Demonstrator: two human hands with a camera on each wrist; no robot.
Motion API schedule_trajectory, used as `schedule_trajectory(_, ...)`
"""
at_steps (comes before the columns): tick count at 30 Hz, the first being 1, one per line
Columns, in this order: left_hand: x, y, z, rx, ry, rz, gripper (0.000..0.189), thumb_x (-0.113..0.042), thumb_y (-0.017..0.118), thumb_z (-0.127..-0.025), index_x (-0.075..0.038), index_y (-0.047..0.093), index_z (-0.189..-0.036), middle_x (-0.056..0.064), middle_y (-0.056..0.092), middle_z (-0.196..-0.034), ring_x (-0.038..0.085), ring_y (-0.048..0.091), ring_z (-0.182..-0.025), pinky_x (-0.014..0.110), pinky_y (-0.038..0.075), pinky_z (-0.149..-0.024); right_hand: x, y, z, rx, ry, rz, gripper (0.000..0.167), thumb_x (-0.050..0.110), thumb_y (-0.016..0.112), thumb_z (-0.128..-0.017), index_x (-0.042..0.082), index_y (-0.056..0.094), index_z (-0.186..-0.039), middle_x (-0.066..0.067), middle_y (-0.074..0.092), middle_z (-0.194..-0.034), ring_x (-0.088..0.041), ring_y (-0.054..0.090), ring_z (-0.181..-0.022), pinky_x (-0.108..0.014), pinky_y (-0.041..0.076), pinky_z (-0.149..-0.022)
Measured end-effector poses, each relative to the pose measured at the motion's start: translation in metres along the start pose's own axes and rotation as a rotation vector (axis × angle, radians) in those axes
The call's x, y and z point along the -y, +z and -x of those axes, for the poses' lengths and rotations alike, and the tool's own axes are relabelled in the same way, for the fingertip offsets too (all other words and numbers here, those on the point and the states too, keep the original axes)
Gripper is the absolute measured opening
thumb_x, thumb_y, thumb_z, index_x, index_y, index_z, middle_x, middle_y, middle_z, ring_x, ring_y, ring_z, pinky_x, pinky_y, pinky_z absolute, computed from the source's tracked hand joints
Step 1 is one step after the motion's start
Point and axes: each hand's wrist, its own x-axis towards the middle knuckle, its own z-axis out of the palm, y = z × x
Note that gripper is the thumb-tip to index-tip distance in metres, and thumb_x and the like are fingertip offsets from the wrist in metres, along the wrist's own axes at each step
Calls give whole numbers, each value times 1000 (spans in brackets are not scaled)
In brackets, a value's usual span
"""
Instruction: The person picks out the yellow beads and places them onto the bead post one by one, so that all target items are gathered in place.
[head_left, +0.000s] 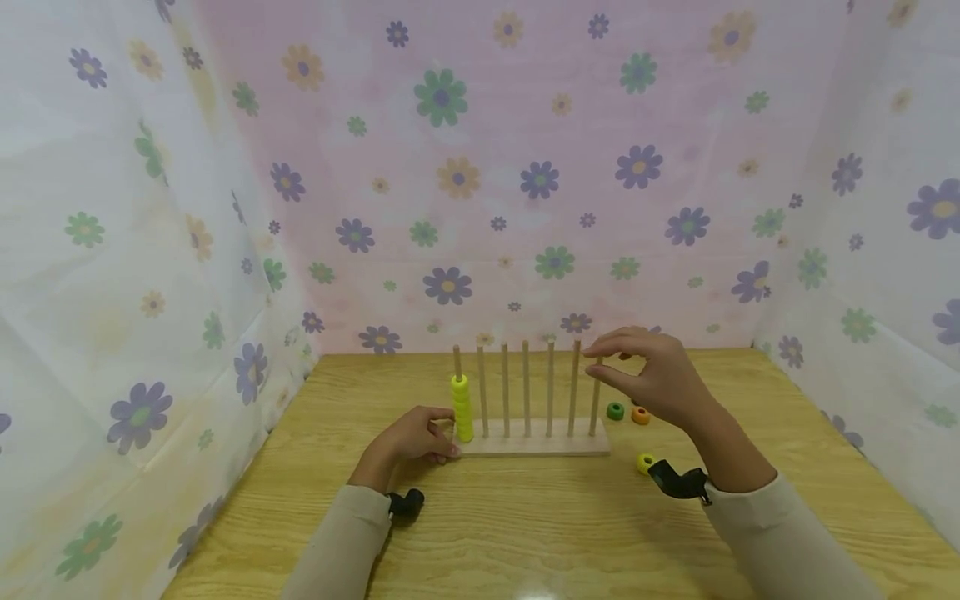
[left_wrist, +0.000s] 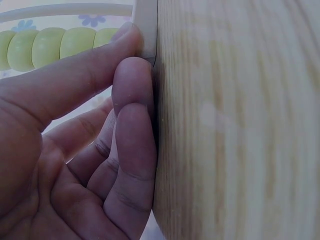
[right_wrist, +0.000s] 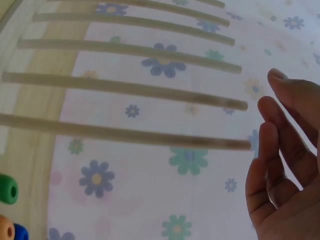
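Note:
A wooden peg rack (head_left: 532, 443) stands on the table, with several upright pegs in a row along its flat base. On the leftmost peg sits a stack of yellow beads (head_left: 462, 410), the bare peg top showing above it. My left hand (head_left: 414, 435) grips the left end of the base, thumb and fingers against its edge in the left wrist view. Up by the top of the rightmost peg, my right hand (head_left: 651, 373) hovers with thumb and fingers apart and nothing between them. All pegs visible in the right wrist view are bare.
Right of the rack lie a green bead (head_left: 615, 411), an orange bead (head_left: 640, 415) and, nearer me, a yellow bead (head_left: 646, 463) beside the right wrist camera. A blue bead (right_wrist: 20, 233) shows in the right wrist view. Flowered cloth (head_left: 495, 150) encloses the table (head_left: 480, 533).

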Motion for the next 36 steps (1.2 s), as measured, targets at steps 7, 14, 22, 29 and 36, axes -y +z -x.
schedule_trajectory(7, -1, -2, -1, 1, 10, 7, 77, -13, 84, -88, -5, 48, -155, 7, 76, -81, 18, 71, -68, 33, 61, -68, -15, -4, 20, 29, 76, 29, 26, 14, 88, -84, 23, 81, -106, 10, 76, -109, -7, 67, -93, -21, 55, -75)
schedule_trajectory(14, -2, -4, -2, 9, 0, 9, 77, -14, 84, -88, -6, 48, -155, 6, 76, -82, 17, 71, -68, 32, 62, -68, -33, -4, 40, 73, 149, 23, 23, 19, 86, -87, 28, 79, -108, 8, 76, -111, -9, 68, -91, -25, 57, -73)
schedule_trajectory(22, -2, -4, -2, 12, 11, 24, 77, -12, 83, -89, -5, 46, -156, 6, 77, -82, 17, 71, -68, 33, 62, -67, -51, -5, 58, 200, 286, -72, 19, 28, 80, -93, 33, 76, -112, 12, 73, -105, -4, 66, -86, -27, 58, -73)
schedule_trajectory(29, 2, -2, -2, 6, 9, 18, 77, -13, 84, -88, -6, 48, -155, 6, 76, -82, 17, 71, -67, 32, 61, -66, -77, -2, 79, 367, 427, -315, 22, 28, 78, -95, 24, 77, -116, -14, 73, -115, -16, 70, -88, -35, 61, -71)
schedule_trajectory(36, 0, 0, 2, 6, 2, 29, 78, -13, 84, -87, -6, 48, -155, 7, 76, -84, 19, 71, -69, 34, 62, -67, -93, -4, 95, 501, 467, -399, 35, 25, 78, -95, 10, 74, -126, -22, 71, -123, -17, 71, -99, -29, 61, -82)
